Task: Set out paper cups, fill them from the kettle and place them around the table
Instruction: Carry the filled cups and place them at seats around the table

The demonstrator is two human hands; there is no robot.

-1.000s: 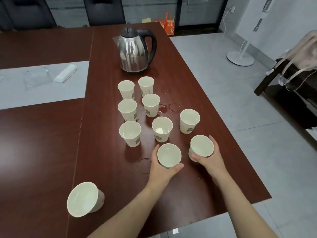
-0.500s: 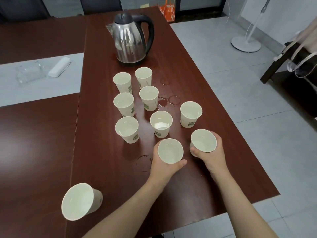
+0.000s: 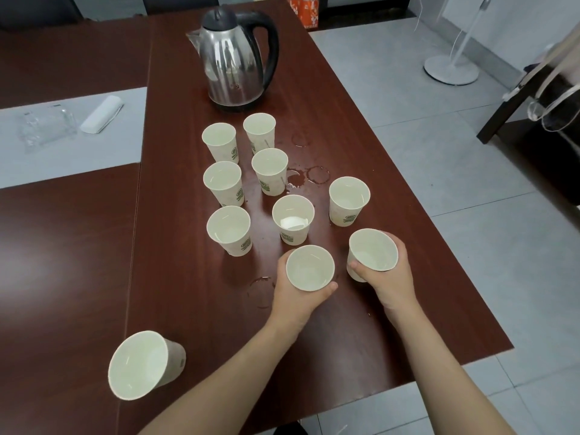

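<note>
While left hand (image 3: 293, 298) and right hand (image 3: 390, 284) grip cups (image 3: 310, 267), seven stand before kettle (image 3: 233, 64).

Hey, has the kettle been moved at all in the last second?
No. The kettle still stands just behind the farthest cup, with the same small gap as before; only the camera view has shifted.

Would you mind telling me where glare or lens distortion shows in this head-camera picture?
Head view: soft glare spreads over the table at left; the kettle mirrors the room; wide-angle distortion seems to tilt the lone cup at lower left; otherwise sharp.
</note>
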